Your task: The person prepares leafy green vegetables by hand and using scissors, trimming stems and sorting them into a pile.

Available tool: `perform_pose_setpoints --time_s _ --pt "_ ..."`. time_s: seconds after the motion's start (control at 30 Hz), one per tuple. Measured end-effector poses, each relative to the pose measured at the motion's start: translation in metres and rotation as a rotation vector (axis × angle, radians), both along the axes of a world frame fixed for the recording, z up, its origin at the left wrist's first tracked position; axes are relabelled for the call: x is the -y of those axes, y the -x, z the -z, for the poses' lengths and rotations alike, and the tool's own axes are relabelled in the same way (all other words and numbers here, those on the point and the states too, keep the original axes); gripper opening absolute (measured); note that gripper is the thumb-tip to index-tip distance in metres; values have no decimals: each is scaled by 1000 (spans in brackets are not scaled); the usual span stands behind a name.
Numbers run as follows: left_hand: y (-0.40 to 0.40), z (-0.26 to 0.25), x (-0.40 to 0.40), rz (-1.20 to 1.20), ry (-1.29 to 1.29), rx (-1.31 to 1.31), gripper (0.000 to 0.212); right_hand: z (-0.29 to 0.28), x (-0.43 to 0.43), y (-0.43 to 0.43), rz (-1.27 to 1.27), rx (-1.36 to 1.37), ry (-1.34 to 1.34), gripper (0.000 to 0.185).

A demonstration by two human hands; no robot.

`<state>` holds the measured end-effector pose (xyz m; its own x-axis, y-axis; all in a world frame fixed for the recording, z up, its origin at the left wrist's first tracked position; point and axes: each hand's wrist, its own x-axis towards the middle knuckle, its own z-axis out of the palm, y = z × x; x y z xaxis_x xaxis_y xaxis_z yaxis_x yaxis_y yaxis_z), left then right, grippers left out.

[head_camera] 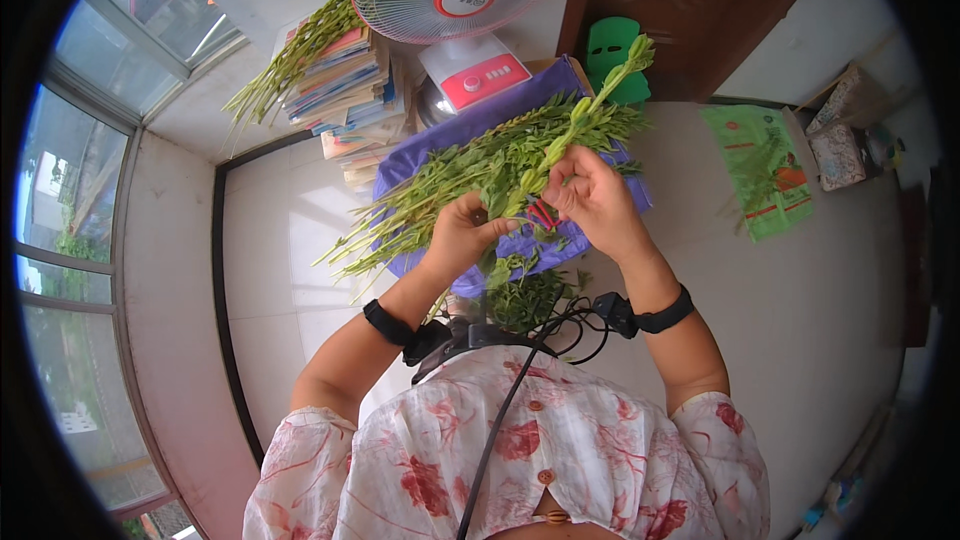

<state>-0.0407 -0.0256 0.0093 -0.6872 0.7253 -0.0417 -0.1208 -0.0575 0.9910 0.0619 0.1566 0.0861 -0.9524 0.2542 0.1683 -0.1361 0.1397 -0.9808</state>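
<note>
A green plant stalk with plump pods [581, 113] slants up and to the right between my hands. My left hand [463, 234] grips its lower end and some leaves, thumb and fingers pressed together. Against the side of the stalk, higher up, the curled fingertips of my right hand [600, 202] close on it; the exact contact is partly hidden. Below the hands lies a heap of leafy cut stalks [420, 210] on a purple cloth or bag [472, 142]. A small red-handled cutting tool [543, 214] rests there, partly covered.
A pink and white electric fan [484, 78] stands behind the heap. Bare stalks [300, 63] lie over stacked books [337, 86] at left. Loose leaves [525, 301] lie near my lap. Farther back are a green plastic chair [616, 52] and a green printed bag [757, 172]. Black cables [570, 322] cross my front.
</note>
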Motion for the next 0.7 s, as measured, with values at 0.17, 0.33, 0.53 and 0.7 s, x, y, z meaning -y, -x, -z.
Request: perform_pose_setpoints --time_s 0.17,0.33,0.53,0.7 --pt "-6 -12 -7 68 20 -87 20 -6 -4 6 33 74 86 20" --pt "3 -8 -1 109 -127 111 15 -10 0 -5 120 -42 203 20" --pt "-5 -22 -13 67 -62 211 23 -7 -7 -13 112 -38 272 27" --pt "-16 -42 -34 96 -206 166 21 -3 -8 -15 98 -41 278 29"
